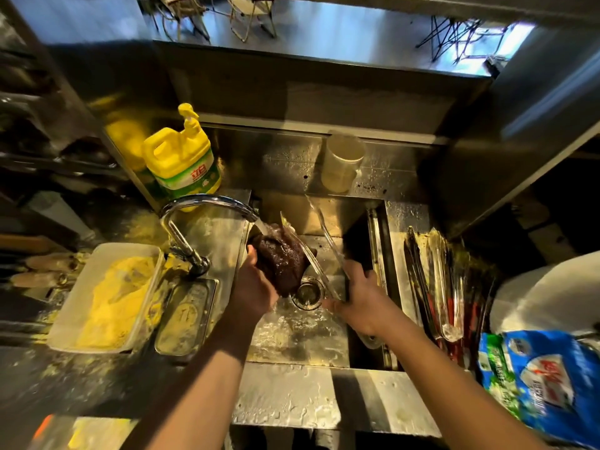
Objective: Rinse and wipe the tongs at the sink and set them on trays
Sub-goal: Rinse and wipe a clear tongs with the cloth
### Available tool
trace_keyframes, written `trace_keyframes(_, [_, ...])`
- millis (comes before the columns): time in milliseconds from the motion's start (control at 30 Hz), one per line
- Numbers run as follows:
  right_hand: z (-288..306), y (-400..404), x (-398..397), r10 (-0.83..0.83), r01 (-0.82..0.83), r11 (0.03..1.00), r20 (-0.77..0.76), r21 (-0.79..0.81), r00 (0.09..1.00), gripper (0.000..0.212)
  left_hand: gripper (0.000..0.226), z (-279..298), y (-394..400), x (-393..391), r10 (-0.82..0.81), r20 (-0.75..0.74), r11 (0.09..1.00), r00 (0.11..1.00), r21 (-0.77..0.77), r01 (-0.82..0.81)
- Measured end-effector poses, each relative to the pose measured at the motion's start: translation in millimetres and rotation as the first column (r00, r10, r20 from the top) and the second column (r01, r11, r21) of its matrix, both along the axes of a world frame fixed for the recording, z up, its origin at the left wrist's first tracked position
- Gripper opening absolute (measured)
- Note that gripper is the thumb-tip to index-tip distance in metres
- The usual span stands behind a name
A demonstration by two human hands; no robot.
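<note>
1. Tongs, one clear plastic pair (319, 245), are over the steel sink basin (292, 339), right of the tap stream, their two arms spread and pointing away from the person; the hinge end is in the right hand.
2. Far left on the counter sits one white rectangular plastic tub (65, 323) filled with yellow crumb.
3. Just right of it lies one small rectangular metal tray (186, 315), smeared with yellow residue.
4. Behind these stands one yellow plastic detergent jug with a pump top (181, 154).
5. One curved chrome tap (201, 206) arches from the counter over the basin, water running from its spout.
6. The left hand (255, 287) is closed round one dark brown wet cloth (281, 258), held under the stream and pressed against the nearer tong arm.
7. One round metal drain (306, 293) shows in the basin floor between the two hands.
8. One pale translucent plastic cup (341, 162) stands on the ledge behind the basin.
9. The right hand (360, 295) is wrapped firmly round the tongs near their hinge.
10. On the drainboard to the right lies a bundle of further tongs (438, 280), clear and dark with red handles; the count cannot be told.
11. One blue printed plastic bag (539, 378) lies at the far right.
</note>
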State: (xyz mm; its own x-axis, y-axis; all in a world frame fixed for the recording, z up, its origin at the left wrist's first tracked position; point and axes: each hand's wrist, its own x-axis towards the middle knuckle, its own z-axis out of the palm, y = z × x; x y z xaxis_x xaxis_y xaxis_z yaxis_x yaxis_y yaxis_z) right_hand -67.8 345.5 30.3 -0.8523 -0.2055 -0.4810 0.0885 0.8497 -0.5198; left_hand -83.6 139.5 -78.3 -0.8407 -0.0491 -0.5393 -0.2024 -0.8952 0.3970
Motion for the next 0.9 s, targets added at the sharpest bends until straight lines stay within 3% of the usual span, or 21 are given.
trace_keyframes(100, [1.4,3.0,3.1,0.045,-0.044,0.996,0.015,-0.081,0.999,0.08,0.054,-2.7,-2.9,1.2,-0.033,0.0,0.999,0.999,-0.035,0.033])
trace_keyframes(233, [-0.3,2.1,6.4,0.061,-0.058,0.994,0.038,-0.089,0.997,0.089,0.071,-6.7,-1.4,1.7,-0.029,0.174,0.987,0.984,-0.148,0.055])
trace_keyframes(333, [-0.9,-1.5,9.5,0.116,-0.114,0.993,0.028,-0.039,0.993,0.086,0.054,-5.1,2.2,-6.0,-0.032,0.172,0.996,0.985,-0.081,0.047])
trace_keyframes(433, [-1.4,-6.4,14.7,0.184,-0.183,0.982,0.023,-0.046,0.983,0.083,0.058,6.2,10.6,-14.4,-0.092,0.18,0.991,0.979,-0.079,0.107])
trace_keyframes(533, [-1.4,-8.8,23.4,0.214,-0.21,0.974,0.026,-0.089,0.977,0.064,0.054,16.9,10.4,-25.5,-0.143,0.187,0.977,0.972,-0.131,0.168])
trace_keyframes(633, [-2.1,-7.3,34.4,0.206,-0.191,0.964,0.067,-0.184,0.976,0.069,0.036,25.9,0.3,-37.4,-0.175,0.213,0.905,0.961,-0.349,0.242])
trace_keyframes(767, [-1.7,-16.8,24.1,0.048,-0.002,0.966,0.174,-0.259,0.983,0.051,0.035,36.1,19.6,-31.1,-0.265,0.269,0.862,0.926,-0.363,0.352])
trace_keyframes(900, [-1.8,-21.8,23.8,0.038,0.062,0.952,0.316,-0.301,0.948,0.031,0.032,39.2,19.9,-29.7,-0.275,0.343,0.853,0.898,-0.344,0.393])
